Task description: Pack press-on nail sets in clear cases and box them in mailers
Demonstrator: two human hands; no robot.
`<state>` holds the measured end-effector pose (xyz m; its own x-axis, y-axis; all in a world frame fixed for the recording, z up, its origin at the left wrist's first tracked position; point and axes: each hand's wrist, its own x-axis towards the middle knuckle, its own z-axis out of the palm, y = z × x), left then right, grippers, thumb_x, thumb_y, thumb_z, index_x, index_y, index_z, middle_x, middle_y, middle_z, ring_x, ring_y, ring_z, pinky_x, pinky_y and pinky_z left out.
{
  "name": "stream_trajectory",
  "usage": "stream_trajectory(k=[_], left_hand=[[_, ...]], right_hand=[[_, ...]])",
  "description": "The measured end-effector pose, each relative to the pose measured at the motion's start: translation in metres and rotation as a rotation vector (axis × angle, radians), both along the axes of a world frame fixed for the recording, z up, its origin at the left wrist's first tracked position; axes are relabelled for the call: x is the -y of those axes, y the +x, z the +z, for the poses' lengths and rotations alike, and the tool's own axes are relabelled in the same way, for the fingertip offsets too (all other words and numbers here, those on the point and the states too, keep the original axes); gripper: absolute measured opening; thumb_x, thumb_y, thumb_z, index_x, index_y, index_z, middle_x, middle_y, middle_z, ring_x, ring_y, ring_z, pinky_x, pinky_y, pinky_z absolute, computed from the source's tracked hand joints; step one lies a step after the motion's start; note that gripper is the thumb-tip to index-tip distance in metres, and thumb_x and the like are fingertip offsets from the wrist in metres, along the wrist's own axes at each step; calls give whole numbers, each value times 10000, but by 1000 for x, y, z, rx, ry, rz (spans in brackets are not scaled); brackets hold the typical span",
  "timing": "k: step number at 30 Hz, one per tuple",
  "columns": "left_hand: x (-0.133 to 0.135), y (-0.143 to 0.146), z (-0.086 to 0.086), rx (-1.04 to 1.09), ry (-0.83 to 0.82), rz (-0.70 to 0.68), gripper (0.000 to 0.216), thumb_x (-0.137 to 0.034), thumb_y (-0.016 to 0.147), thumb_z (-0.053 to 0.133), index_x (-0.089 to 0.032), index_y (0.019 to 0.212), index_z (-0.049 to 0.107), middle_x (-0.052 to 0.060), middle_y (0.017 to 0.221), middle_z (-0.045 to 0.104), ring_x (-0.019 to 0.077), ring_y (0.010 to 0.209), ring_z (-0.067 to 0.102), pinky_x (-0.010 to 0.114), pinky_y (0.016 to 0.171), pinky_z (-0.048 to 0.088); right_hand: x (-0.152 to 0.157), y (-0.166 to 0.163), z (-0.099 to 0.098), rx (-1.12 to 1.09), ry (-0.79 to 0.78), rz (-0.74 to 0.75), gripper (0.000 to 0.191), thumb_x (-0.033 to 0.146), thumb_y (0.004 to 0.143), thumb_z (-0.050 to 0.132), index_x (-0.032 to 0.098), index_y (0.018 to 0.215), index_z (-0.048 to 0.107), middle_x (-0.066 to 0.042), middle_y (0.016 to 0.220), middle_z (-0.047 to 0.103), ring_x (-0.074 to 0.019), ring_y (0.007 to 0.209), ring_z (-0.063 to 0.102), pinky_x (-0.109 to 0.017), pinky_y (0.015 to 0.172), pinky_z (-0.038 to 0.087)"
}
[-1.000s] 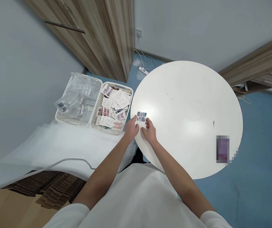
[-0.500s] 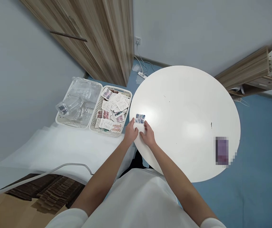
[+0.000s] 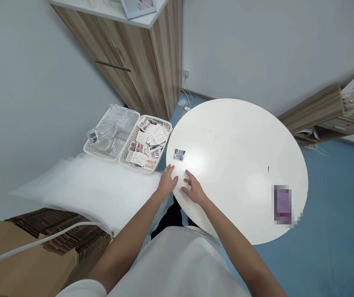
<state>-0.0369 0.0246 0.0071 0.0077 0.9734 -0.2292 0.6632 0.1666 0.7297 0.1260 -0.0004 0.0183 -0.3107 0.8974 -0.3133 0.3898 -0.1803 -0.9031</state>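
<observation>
A small card of blue press-on nails [image 3: 179, 154] lies on the round white table [image 3: 241, 136] near its left edge. My left hand [image 3: 167, 181] rests at the table's rim just below the card, fingers stretched out and holding nothing. My right hand [image 3: 193, 188] lies flat on the tabletop beside it, fingers spread, also free of anything. Neither hand touches the card.
Left of the table stand two white baskets, one with several nail cards [image 3: 147, 144], one with clear plastic cases [image 3: 112, 132]. White foam sheets [image 3: 90, 185] and a cardboard box [image 3: 25, 255] lie nearer. A blurred purple object [image 3: 282, 205] sits at the table's right edge. A wooden cabinet [image 3: 140, 62] stands behind.
Both hands have let go of the nail card and drawn back toward me; the card stays on the table. The camera has tilted up.
</observation>
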Motion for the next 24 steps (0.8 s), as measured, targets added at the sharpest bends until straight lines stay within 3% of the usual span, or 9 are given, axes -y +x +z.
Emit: stream_trajectory(k=[5,8,11,18,24], left_hand=[[40,19,12,33,-1,33,436,-231,734,514,-145,1160,478,133,1249,456,239,1114,475,403,939,387],[70,28,20,96,-65,55,422,-258,742,509,-163,1152,486,109,1181,520,207,968,560,363,831,457],[98,30,31,129,-153,93,438,-316,737,519,-176,1151,499,96,1175,540,212,974,557,337,818,454],[148,1,52,164,-200,216,509,-415,727,524,-193,1184,491,99,1206,528,248,1020,538,345,818,434],[144,-57,57,137,-71,421,452,-377,720,545,-189,1131,523,104,1113,582,227,930,583,335,757,460]], right_hand=[[45,44,18,33,-59,-102,559,246,746,502,266,1277,329,-96,1218,493,-156,828,620,-383,824,475],[60,61,20,22,-87,-114,482,255,734,503,252,1208,412,-80,1105,560,-147,738,619,-371,757,498],[69,66,18,-4,-109,-96,407,279,713,518,226,1116,493,-65,1026,588,-144,705,605,-359,735,499],[67,42,17,-51,-144,99,342,302,683,542,190,1005,562,-55,940,609,-139,700,584,-327,723,482],[21,-15,33,-75,-73,263,324,307,671,551,203,976,579,-44,904,622,-141,690,579,-312,686,472]])
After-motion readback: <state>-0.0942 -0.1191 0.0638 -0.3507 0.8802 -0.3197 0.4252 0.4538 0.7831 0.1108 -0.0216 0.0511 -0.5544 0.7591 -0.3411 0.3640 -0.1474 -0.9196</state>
